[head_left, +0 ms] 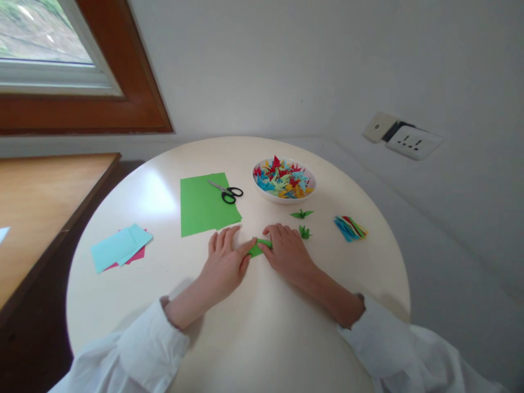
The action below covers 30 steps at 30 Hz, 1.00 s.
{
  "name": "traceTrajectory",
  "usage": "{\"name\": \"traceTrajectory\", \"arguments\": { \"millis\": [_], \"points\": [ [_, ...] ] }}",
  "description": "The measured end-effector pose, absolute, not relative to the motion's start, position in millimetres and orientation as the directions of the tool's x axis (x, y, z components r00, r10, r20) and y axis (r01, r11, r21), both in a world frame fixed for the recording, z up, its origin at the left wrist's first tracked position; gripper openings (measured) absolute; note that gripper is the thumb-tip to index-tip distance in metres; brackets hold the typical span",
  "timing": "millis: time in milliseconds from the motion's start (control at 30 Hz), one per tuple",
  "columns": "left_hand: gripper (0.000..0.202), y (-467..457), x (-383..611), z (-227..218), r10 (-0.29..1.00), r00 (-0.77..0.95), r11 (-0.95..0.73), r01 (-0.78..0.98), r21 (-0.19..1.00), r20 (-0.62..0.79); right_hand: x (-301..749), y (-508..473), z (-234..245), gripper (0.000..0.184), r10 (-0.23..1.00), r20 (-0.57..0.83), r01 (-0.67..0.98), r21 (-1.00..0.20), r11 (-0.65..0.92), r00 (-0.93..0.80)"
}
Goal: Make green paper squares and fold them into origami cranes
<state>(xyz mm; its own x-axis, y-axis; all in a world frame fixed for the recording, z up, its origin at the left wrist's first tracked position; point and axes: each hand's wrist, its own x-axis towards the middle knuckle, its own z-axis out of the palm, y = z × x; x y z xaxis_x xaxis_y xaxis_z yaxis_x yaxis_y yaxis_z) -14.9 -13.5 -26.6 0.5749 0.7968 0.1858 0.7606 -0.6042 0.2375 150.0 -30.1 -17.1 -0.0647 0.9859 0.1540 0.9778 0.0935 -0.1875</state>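
Note:
A small piece of green paper [257, 251], partly folded, lies on the round white table between my hands. My left hand [226, 256] presses its left side with thumb and index finger, the other fingers spread out. On the opposite side my right hand [286, 250] grips the paper's edge, fingers curled over it. Parts of the paper are covered by my fingertips. Just beyond my right hand sit two folded green paper cranes, one crane [302, 214] farther off and another crane [304, 232] close to the knuckles.
A white bowl [262, 195] full of colourful paper cranes stands at the back. Black-handled scissors [228, 192] rest on green paper sheets [198, 210]. Light blue sheets [118, 246] over pink ones lie left, coloured paper strips [350, 228] right. Walls border the table [254, 338].

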Motion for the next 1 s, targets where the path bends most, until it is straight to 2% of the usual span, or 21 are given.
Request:
{"name": "traceTrajectory", "arguments": {
  "millis": [267, 400, 533, 600, 733, 800, 1000],
  "points": [
    [0.039, -13.0, -16.4, -25.3, 0.798, 0.588, -0.601, 0.761, 0.245, 0.132, 165.2, -33.3, -23.3, 0.018, 0.990, 0.135, 0.975, -0.212, 0.063, -0.035],
    [0.041, -14.2, -17.2, -25.9, 0.790, 0.594, -0.612, 0.746, 0.264, 0.154, 168.7, -31.9, -23.8, 0.022, 0.989, 0.141, 0.972, -0.219, 0.082, -0.052],
    [0.047, -14.0, -18.3, -27.6, 0.784, 0.603, -0.619, 0.738, 0.270, 0.148, 167.2, -35.7, -19.9, 0.028, 0.978, 0.206, 0.963, -0.254, 0.093, -0.040],
    [0.050, -13.8, -18.5, -27.9, 0.788, 0.600, -0.613, 0.741, 0.275, 0.139, 164.9, -41.9, -18.6, 0.031, 0.958, 0.279, 0.947, -0.284, 0.150, -0.068],
    [0.048, -13.8, -18.0, -27.3, 0.797, 0.590, -0.601, 0.748, 0.281, 0.131, 158.2, -57.6, -22.9, 0.032, 0.862, 0.432, 0.872, -0.274, 0.405, -0.265],
    [0.047, -13.8, -17.6, -26.7, 0.799, 0.587, -0.597, 0.752, 0.280, 0.127, 155.0, -63.1, -26.4, 0.032, 0.848, 0.423, 0.861, -0.246, 0.446, -0.319],
    [0.046, -13.3, -17.3, -25.0, 0.804, 0.588, -0.586, 0.760, 0.283, 0.087, 151.8, -66.9, -27.4, 0.029, 0.877, 0.302, 0.892, -0.142, 0.429, -0.374]
  ]
}}
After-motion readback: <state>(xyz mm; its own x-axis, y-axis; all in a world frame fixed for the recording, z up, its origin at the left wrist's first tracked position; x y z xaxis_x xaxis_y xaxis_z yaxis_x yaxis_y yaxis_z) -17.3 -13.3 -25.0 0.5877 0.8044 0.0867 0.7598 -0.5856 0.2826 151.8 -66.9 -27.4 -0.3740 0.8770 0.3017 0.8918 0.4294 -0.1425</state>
